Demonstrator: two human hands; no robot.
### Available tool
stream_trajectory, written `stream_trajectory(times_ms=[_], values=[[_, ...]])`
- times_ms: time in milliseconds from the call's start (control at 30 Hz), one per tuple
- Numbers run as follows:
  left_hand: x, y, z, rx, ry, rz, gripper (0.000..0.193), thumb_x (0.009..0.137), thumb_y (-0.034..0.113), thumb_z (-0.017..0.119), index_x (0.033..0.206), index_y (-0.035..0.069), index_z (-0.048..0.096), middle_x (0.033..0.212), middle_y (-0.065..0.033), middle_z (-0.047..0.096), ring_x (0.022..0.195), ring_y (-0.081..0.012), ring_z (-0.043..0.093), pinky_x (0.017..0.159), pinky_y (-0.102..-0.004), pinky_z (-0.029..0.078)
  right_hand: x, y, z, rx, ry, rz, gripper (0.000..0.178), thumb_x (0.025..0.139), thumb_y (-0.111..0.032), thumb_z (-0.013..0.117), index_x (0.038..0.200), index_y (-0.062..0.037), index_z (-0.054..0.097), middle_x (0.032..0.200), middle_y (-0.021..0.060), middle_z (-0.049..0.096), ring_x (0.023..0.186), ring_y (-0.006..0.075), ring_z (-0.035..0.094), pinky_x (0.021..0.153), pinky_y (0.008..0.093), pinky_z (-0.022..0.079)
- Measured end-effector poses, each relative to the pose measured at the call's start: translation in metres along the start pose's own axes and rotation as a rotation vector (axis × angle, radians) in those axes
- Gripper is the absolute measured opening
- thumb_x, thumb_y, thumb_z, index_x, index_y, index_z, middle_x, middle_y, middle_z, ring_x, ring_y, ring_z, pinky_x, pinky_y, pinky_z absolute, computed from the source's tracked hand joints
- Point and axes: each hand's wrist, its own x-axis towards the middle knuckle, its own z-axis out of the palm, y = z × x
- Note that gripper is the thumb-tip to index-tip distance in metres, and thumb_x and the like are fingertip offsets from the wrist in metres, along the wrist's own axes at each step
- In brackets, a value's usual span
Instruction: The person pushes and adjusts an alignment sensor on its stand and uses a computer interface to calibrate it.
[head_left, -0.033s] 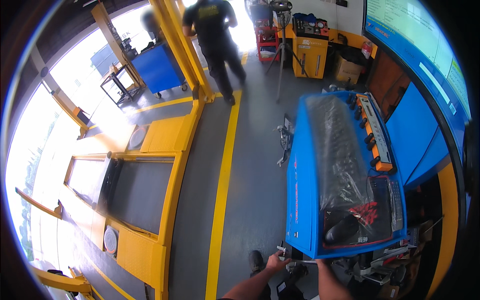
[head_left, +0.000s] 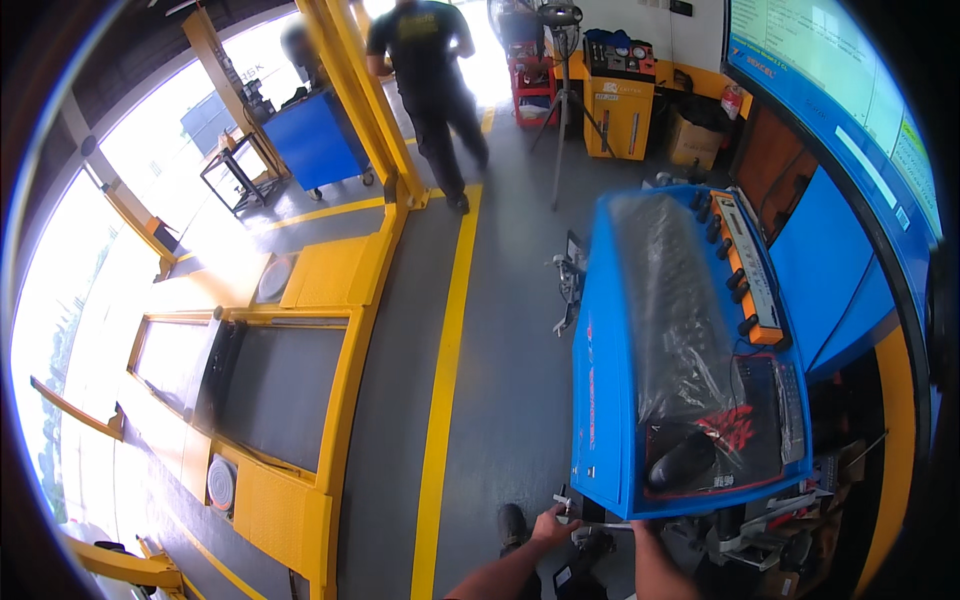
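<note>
The blue cart top (head_left: 610,300) carries most of the things. Along its middle lies a keyboard under clear plastic wrap (head_left: 672,290), running from the far edge toward the near one. By the right edge sits a long orange strip with black knobs (head_left: 750,270). At the near right corner lies a black and red mouse mat (head_left: 735,430), with a black mouse (head_left: 682,460) on it close to the near edge. The cart stands on a grey floor (head_left: 510,330) marked with a yellow line (head_left: 445,360)
</note>
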Motion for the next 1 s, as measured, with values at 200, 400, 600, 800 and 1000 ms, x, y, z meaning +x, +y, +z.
stream_trajectory(times_ms=[200, 400, 600, 800, 1000], values=[[-0.001, 0.005, 0.002, -0.052, -0.024, -0.088, 0.062, 0.073, 0.042, 0.081, 0.121, 0.005, 0.065, 0.118, -0.0163, 0.069, 0.114, -0.0313, 0.064, 0.099, -0.0389, 0.049, 0.006, 0.0, -0.012, -0.005, -0.009, -0.01, 0.06, 0.091, -0.055, 0.054, 0.125, -0.0055, 0.059, 0.124, 0.023, 0.061, 0.117, 0.0403, 0.057, 0.097, 0.0478, 0.045], [-0.004, -0.003, -0.006, -0.063, 0.032, -0.075, 0.062, 0.072, 0.043, 0.082, 0.119, 0.006, 0.066, 0.117, -0.0174, 0.069, 0.112, -0.0312, 0.065, 0.098, -0.0392, 0.05, -0.039, -0.035, -0.031, -0.079, -0.129, 0.061, 0.063, 0.095, -0.056, 0.046, 0.131, -0.005, 0.055, 0.128, 0.0229, 0.059, 0.119, 0.0398, 0.055, 0.096, 0.0466, 0.045], [0.014, 0.005, 0.011, -0.036, 0.006, 0.028, 0.055, 0.07, 0.039, 0.084, 0.111, 0.005, 0.069, 0.111, -0.0186, 0.07, 0.107, -0.0321, 0.067, 0.093, -0.0412, 0.052, -0.029, 0.065, 0.0, -0.087, 0.18, -0.357, 0.047, 0.087, -0.022, 0.064, 0.129, -0.004, 0.054, 0.125, 0.0257, 0.058, 0.115, 0.044, 0.056, 0.097, 0.0486, 0.046], [0.009, -0.014, 0.012, -0.083, 0.07, 0.027, 0.053, 0.075, 0.033, 0.082, 0.114, 0.001, 0.066, 0.105, -0.018, 0.072, 0.096, -0.0248, 0.069, 0.086, -0.0385, 0.053, -0.134, 0.031, -0.06, 0.108, -0.191, -0.442, 0.028, 0.088, -0.012, 0.065, 0.115, -0.0045, 0.061, 0.106, 0.017, 0.064, 0.092, 0.0281, 0.064, 0.081, 0.0386, 0.051], [0.0, 0.038, 0.009, 0.083, -0.01, -0.087, 0.065, 0.075, 0.039, 0.082, 0.122, -0.001, 0.062, 0.12, -0.0222, 0.066, 0.115, -0.0353, 0.062, 0.097, -0.0424, 0.049, -0.215, -0.069, -0.208, 0.886, -1.169, -0.248, 0.022, 0.083, -0.004, 0.069, 0.103, -0.0046, 0.061, 0.095, 0.0037, 0.06, 0.092, 0.0115, 0.063, 0.078, 0.0278, 0.051]])
